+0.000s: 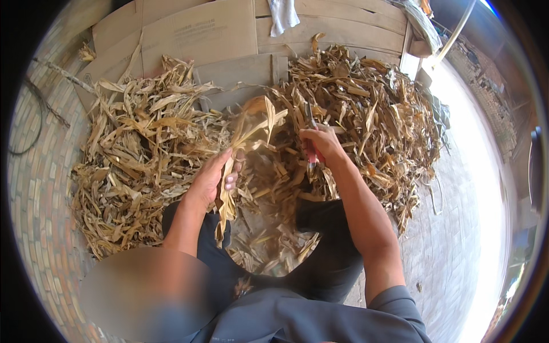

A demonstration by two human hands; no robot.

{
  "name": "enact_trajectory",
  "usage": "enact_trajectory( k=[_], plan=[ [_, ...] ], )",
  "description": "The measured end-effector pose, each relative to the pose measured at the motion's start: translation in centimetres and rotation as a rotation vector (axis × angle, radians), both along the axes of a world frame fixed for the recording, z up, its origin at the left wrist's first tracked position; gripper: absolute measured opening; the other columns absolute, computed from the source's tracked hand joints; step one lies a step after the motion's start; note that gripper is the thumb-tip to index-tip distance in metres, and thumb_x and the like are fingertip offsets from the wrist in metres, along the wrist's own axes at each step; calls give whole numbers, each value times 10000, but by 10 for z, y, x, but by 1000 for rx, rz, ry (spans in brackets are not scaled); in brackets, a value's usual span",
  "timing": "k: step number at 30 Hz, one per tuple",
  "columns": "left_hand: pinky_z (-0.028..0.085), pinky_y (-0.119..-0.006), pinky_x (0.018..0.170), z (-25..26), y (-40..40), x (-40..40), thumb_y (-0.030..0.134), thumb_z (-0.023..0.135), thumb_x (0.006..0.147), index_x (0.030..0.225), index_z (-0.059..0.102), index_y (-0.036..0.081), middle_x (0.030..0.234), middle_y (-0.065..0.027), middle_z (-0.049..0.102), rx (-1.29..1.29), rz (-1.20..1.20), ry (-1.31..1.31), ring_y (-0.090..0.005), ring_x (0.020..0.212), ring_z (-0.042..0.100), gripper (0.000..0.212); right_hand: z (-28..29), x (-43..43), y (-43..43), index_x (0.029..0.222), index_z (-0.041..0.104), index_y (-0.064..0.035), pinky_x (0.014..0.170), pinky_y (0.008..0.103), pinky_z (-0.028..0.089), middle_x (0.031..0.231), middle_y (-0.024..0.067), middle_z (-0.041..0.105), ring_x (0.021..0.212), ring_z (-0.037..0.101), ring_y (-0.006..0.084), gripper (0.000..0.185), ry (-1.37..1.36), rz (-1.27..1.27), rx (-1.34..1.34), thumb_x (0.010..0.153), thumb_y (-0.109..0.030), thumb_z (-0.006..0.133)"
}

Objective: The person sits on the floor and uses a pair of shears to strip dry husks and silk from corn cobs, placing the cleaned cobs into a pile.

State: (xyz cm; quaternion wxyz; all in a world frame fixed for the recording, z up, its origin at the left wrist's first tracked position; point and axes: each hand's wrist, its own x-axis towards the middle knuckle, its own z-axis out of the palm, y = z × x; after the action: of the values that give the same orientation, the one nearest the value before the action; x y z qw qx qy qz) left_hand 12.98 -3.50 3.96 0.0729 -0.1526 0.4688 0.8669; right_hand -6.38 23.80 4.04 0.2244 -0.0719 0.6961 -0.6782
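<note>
My left hand (216,176) is closed around a dry corn stalk with leaves (253,133). Its upper end leans away to the right, while a long withered leaf (226,203) hangs below my fingers toward my knee. To the right, my right hand (322,143) grips a red-handled cutting tool (312,155). A narrow dark blade points away from me above that fist; the exact kind of tool is unclear. The tool and the held stalk are apart. Beneath both hands, short stalk pieces and leaf scraps (274,240) lie on the ground between my legs.
Heaps of dry corn leaves and stalks rise at left (133,171) and right (364,107). Behind them stand a cardboard sheet (201,34) bearing print and wooden boards (339,21) with a cloth (283,17) over them. A thin cable (40,111) lies on the brick paving (38,206).
</note>
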Motion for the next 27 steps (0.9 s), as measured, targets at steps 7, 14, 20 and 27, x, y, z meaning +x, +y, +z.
enact_trajectory(
  k=[7,14,20,27],
  plan=[
    [388,-217,468,7,3,2,414,605,1079,1198,642,26,893,-27,603,-8,36,9,-67,595,481,407,1,28,-2,990,726,-10,564,289,479,771,58,683,623,613,137,193,-37,254,104,904,-178,769],
    [389,-219,463,4,4,1,412,611,1076,1196,646,29,895,-20,608,-21,18,-8,-67,605,494,402,12,50,-19,975,725,0,577,303,473,770,60,679,629,617,150,215,-11,465,254,907,-201,762],
    [393,-214,457,6,7,1,405,618,1074,1191,647,33,888,-13,603,-54,-6,-62,-61,588,492,391,3,50,-26,932,693,5,536,312,470,774,70,678,581,612,149,218,-93,390,75,923,-201,763],
    [396,-212,446,5,3,1,391,639,1067,1179,638,51,859,-8,603,2,23,-31,-67,585,503,358,3,51,-24,960,707,5,544,301,471,773,60,670,591,603,136,206,-58,432,95,926,-191,762]
  ],
)
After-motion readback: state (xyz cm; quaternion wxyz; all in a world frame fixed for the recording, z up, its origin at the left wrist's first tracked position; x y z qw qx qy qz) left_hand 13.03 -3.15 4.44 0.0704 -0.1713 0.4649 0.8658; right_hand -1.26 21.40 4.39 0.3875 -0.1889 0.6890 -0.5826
